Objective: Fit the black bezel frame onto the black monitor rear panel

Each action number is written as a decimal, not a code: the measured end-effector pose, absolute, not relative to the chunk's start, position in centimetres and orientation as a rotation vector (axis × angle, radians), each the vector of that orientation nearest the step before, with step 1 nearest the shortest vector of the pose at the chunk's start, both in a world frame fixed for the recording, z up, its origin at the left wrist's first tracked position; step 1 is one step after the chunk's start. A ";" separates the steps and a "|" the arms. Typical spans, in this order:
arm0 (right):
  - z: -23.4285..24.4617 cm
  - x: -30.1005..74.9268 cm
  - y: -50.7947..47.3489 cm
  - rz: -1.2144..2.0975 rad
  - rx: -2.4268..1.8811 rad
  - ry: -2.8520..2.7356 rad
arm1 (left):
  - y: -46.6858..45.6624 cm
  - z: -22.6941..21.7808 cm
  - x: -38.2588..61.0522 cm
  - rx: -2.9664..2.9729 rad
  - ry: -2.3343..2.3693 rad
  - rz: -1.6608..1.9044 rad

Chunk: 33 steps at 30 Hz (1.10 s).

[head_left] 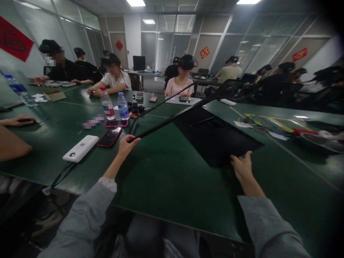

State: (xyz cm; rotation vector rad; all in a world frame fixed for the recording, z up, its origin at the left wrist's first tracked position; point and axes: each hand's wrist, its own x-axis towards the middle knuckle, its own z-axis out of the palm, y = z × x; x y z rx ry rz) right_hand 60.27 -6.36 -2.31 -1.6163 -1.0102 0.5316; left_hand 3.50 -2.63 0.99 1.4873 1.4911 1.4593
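My left hand [128, 146] is closed on the near end of a long, thin black strip [172, 119], which looks like the raised edge of a flat panel and slants away to the upper right. A second, thinner black bar [166, 98] runs roughly alongside it, farther off. Beneath and to the right lies a flat black sheet or panel [225, 138] with a slot-like outline on its surface. Whether strip and panel are one piece, I cannot tell. At the panel's near edge is my right hand [243, 167], thumb and fingers spread, fingertips seeming to touch that edge.
Left of my left hand lie a white power bank [82, 147] with a cable and a red-edged phone [109, 137]. Two bottles [107, 104] stand behind. Yellow strips [271, 122] lie right. Another person's hand [23, 120] rests at left; people sit across the green table [166, 190].
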 end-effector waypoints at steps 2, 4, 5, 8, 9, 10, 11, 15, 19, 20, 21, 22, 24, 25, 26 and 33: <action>-2.0 59.7 -6.0 0.677 -1.595 -0.884 | -2.8 1.1 3.6 1.538 1.510 1.464; -1.4 59.2 -5.8 0.825 -1.552 -0.945 | -3.1 1.3 3.7 1.593 1.540 1.467; -1.1 59.1 -5.8 0.875 -1.534 -1.015 | -3.3 1.4 3.8 1.623 1.561 1.471; -0.3 59.1 -5.8 0.855 -1.549 -1.108 | -3.6 1.5 3.8 1.723 1.636 1.468; -0.2 59.1 -5.9 0.825 -1.560 -1.107 | -3.7 1.5 3.9 1.757 1.656 1.465; -0.2 59.2 -5.9 0.810 -1.562 -1.114 | -3.7 1.5 3.9 1.793 1.671 1.462; -0.2 59.3 -5.9 0.812 -1.553 -1.135 | -3.8 1.4 3.9 1.830 1.679 1.462; -1.2 59.7 -5.2 0.715 -1.521 -1.256 | -3.8 1.3 4.2 2.001 1.701 1.439; -1.5 60.0 -4.4 0.260 -1.629 -1.141 | -4.0 1.3 4.3 2.151 1.744 1.368; -1.1 60.0 -4.5 0.269 -1.616 -1.095 | -4.1 1.3 4.4 2.182 1.746 1.340; -0.6 59.8 -4.6 0.348 -1.571 -1.045 | -4.2 1.4 4.4 2.212 1.741 1.309; 0.0 59.6 -4.8 0.480 -1.498 -0.999 | -4.3 1.4 4.5 2.241 1.731 1.282; 1.3 58.9 -5.4 0.755 -1.330 -0.962 | -4.6 1.6 4.7 2.292 1.712 1.238; 1.8 58.5 -5.6 0.834 -1.278 -0.994 | -4.7 1.6 5.0 2.311 1.705 1.220; 2.1 58.1 -5.8 0.848 -1.264 -1.056 | -4.9 1.7 5.2 2.324 1.702 1.202; -0.9 58.2 -5.0 0.114 -1.556 -1.359 | -4.4 1.3 6.6 2.377 1.578 1.118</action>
